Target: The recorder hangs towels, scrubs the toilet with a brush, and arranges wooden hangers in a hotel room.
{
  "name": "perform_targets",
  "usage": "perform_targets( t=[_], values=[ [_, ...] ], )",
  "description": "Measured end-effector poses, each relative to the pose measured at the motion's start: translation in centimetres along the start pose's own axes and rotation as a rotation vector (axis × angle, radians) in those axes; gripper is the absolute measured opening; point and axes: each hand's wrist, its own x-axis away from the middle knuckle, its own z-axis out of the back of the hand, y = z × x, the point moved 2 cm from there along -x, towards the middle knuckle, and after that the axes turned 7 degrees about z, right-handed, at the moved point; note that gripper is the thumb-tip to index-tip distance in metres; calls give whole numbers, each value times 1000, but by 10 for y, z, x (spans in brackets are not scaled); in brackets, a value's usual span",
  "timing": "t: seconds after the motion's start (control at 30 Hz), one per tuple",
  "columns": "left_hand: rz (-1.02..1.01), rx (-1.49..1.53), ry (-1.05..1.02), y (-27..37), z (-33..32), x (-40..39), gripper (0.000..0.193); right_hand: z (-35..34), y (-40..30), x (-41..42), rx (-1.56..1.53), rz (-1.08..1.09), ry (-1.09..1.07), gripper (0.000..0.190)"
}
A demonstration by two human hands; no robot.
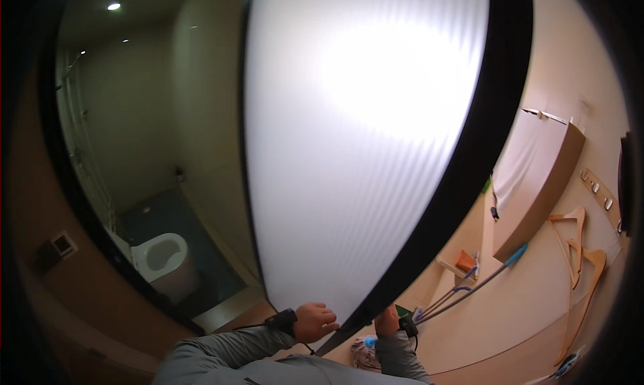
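Note:
A frosted, ribbed glass door (322, 183) with a wide black frame (495, 133) stands upright right before me. My left hand (316, 322) is at the low end of the glass in the picture, its fingers bent and their tips by the black frame. Whether they grip it is unclear. On the other side of that frame is my right hand (386, 320), close against its edge. The frame hides most of its fingers, so its grasp does not show. Both wrists wear black devices.
Left of the door, a dim bathroom holds a white toilet (163, 256) on a dark floor. To the right are wooden hangers (588, 264), wall hooks (595, 187), a wall cabinet (546, 183) and long-handled cleaning tools (470, 289). A bundled cloth (363, 355) lies near my right forearm.

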Motion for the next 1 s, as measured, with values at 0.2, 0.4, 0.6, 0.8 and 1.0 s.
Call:
perform_targets(
  t=[0.2,0.4,0.6,0.8,1.0],
  values=[
    [-60,-61,79,-6,64,121,20,-109,-56,80,28,56,80,19],
    [80,-168,392,-35,128,246,22,-208,-173,81,179,309,-290,20],
    [627,153,870,-70,145,410,51,-331,-233,68,108,537,-566,19],
    [1117,101,948,-63,100,572,51,-451,-245,59,132,693,-686,34],
    [1351,224,1173,-32,64,638,48,-550,-253,42,255,631,-654,35]
  ],
)
